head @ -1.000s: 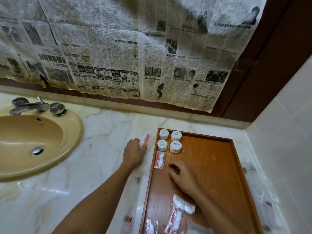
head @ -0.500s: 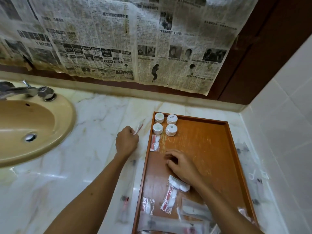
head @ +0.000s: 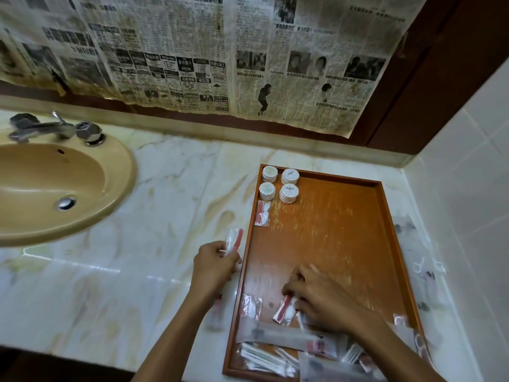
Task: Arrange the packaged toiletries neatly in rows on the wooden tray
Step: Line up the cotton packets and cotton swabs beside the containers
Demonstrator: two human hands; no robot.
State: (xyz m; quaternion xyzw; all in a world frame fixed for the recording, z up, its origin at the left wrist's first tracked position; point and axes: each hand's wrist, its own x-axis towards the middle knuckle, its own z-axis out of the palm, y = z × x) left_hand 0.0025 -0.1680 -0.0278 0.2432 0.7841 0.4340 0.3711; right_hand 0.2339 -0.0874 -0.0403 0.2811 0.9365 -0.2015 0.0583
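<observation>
A wooden tray (head: 385, 244) lies on the marble counter at the right. Several round white soap packs (head: 289, 186) stand in two short rows in its far left corner, with one small red-and-white packet (head: 262, 213) laid below them. My left hand (head: 213, 267) hovers beside the tray's left rim and pinches a similar packet (head: 234, 239). My right hand (head: 319, 293) is over the tray's near half, fingers curled on another red-and-white packet (head: 285, 310). A heap of clear packets (head: 275, 351) fills the tray's near end.
A tan sink (head: 55, 188) with a metal tap (head: 52, 128) sits at the left. More clear packets (head: 421, 274) lie on the counter between the tray and the tiled right wall. Newspaper (head: 192, 59) covers the back wall.
My left hand has drawn back toward me along the tray's left rim with its packet. My right hand has moved nearer to the heap and taken hold of a packet. The camera tilted down.
</observation>
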